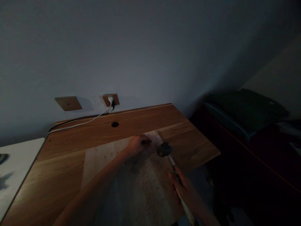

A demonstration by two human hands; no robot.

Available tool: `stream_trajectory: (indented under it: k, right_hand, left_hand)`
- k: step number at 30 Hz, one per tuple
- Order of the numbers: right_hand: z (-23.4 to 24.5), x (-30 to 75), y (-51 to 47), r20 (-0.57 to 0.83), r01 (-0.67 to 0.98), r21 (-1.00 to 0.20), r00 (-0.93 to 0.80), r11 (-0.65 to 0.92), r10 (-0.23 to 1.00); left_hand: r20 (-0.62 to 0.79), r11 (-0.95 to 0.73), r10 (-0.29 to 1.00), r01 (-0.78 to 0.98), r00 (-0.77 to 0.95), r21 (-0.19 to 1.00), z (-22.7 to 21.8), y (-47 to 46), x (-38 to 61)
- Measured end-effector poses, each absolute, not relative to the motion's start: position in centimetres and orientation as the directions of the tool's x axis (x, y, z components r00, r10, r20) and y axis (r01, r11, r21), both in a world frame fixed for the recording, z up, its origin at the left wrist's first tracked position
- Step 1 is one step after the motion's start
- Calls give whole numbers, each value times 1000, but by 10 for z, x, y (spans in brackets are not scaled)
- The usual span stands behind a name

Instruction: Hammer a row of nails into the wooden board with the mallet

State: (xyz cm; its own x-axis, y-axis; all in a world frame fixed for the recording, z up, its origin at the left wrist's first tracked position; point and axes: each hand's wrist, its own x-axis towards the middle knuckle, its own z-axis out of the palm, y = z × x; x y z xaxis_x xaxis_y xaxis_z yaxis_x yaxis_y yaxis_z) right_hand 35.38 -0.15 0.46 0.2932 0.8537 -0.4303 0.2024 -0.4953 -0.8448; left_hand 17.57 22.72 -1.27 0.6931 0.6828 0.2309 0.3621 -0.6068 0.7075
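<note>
Right hand (182, 185): closest to us, low at the board's right edge, fist wrapped round the hammer (172, 164) handle.
Hammer: handle running up and away, round head poised just right of the other hand's fingers.
Left hand (138, 145): down on the far end of the pale board (141, 191), fingers curled at a small dark spot (146, 142). Whether they pinch anything, I cannot tell in this gloom.
Board: flat on the wooden desk (66, 141), a few dark specks near its middle.
Progress: looks early to me, since I can see nothing driven into the board.
Background: white cable (82, 123) trailing to a wall socket (111, 99).
</note>
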Motion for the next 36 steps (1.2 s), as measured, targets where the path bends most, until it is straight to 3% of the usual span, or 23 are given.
stream_trajectory:
  k: [4,8,13,18,28,36]
  right_hand:
    - [15,354,10,-468,207,-830,247,-518,848]
    - [18,352,14,-378,290,-846,266,-448,887]
    - [12,353,14,-413,399,-785,235,-475,880]
    - [11,355,19,-304,564,-725,253,-395,919]
    - [9,353,47,-271,503,-772,292,-388,917]
    - [22,351,67,-192,575,-749,285,-328,939]
  left_hand:
    - [173,-552,728,417,664,722,-14,229,178]
    - [160,-539,751,455,640,709,-14,228,179]
    - [178,-562,752,475,635,677,-16,229,178]
    - [168,-568,739,468,653,677,-14,229,177]
    - [167,-562,742,467,649,683,-11,227,176]
    - [160,-560,738,462,656,688,-15,229,178]
